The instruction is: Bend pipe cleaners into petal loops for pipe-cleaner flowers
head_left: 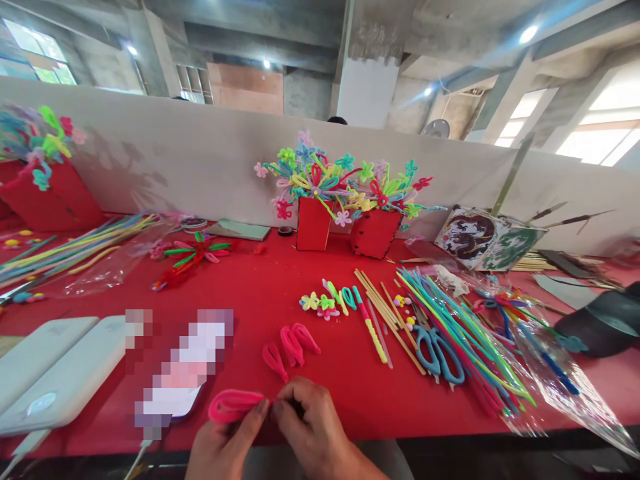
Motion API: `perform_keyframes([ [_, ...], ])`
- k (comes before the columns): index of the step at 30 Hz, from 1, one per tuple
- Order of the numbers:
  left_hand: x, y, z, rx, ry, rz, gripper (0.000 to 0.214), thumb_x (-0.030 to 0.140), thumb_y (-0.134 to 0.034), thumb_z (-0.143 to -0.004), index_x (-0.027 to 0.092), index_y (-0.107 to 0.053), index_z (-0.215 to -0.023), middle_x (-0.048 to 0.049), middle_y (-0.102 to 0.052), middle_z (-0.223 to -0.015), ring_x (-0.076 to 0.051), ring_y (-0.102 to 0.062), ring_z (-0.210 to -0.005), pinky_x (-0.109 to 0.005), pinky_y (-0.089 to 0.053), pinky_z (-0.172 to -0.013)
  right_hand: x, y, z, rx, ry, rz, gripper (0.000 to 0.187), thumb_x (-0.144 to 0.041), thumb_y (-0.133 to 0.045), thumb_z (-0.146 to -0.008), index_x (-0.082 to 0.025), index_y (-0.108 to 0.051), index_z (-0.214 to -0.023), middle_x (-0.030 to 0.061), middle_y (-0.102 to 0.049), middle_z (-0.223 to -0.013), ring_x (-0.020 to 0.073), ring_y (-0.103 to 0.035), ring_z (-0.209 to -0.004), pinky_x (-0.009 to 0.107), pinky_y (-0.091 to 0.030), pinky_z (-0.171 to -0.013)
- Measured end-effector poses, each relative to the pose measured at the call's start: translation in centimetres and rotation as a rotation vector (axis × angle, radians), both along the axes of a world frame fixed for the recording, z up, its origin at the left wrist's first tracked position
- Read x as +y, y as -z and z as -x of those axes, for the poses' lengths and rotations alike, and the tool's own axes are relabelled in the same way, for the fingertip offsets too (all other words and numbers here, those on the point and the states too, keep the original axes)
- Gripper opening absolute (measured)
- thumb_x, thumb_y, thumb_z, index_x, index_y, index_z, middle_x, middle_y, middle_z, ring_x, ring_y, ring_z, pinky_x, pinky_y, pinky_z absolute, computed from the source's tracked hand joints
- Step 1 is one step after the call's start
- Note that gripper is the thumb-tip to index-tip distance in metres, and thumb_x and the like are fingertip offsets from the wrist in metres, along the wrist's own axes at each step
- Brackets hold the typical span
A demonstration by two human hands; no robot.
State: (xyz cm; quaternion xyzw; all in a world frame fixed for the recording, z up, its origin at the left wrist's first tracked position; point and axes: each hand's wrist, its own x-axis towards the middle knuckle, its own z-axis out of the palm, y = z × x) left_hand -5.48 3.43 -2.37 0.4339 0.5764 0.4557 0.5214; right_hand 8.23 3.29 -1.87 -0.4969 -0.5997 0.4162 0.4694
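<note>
At the table's front edge, my left hand pinches a looped pink pipe cleaner between thumb and fingers. The loop sticks out to the left above the hand. My right hand is closed close against the left, its fingertips at the twisted end of the same pipe cleaner. What lies between those fingertips is mostly hidden. Just beyond my hands, several pink pipe-cleaner loops lie on the red tabletop. Farther back are small pipe-cleaner flowers in mixed colours.
Blue-handled scissors, wooden sticks and a bundle of coloured pipe cleaners lie at right. A phone and white power banks are at left. Red boxes of pipe-cleaner flowers stand by the white partition.
</note>
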Motion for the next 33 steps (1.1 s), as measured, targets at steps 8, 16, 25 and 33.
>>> perform_keyframes([
  [8,0.3,-0.8,0.8,0.061,0.173,-0.166,0.032,0.049,-0.066,-0.065,0.017,-0.065,-0.059,-0.0034,-0.066,-0.056,-0.020,-0.060,-0.055,-0.028,-0.053,-0.054,-0.1,-0.2,0.4,0.483,-0.223,0.467,0.031,-0.046,-0.053,-0.065,-0.017,-0.046,-0.059,-0.0042,-0.040,-0.049,0.0063,-0.033,-0.043,0.018,-0.027,-0.043],
  [16,0.8,0.4,0.9,-0.054,0.063,0.039,0.032,0.046,-0.068,-0.066,0.014,-0.068,-0.073,-0.0040,-0.069,-0.067,-0.022,-0.063,-0.068,-0.032,-0.054,-0.066,0.1,0.8,-0.4,-0.362,0.004,-0.299,0.010,-0.022,-0.055,-0.078,-0.020,-0.061,-0.086,0.0024,-0.062,-0.079,0.0126,-0.056,-0.066,0.021,-0.039,-0.059],
  [25,1.5,0.3,0.6,0.093,0.023,0.004,0.036,0.049,-0.067,-0.063,0.015,-0.068,-0.075,-0.0029,-0.068,-0.067,-0.024,-0.063,-0.073,-0.031,-0.054,-0.065,1.5,1.7,-0.4,-0.422,0.107,-0.359,0.014,-0.017,-0.051,-0.077,-0.018,-0.061,-0.068,-0.0003,-0.060,-0.059,0.0099,-0.054,-0.053,0.018,-0.036,-0.051],
  [33,0.9,0.8,1.1,0.379,-0.126,-0.212,0.031,0.051,-0.061,-0.064,0.024,-0.068,-0.078,-0.0008,-0.073,-0.075,-0.020,-0.067,-0.068,-0.025,-0.055,-0.061,3.0,2.5,-0.5,-0.754,0.135,-0.246,0.009,-0.017,-0.056,-0.076,-0.019,-0.062,-0.070,0.0005,-0.065,-0.067,0.0139,-0.060,-0.062,0.021,-0.037,-0.053],
])
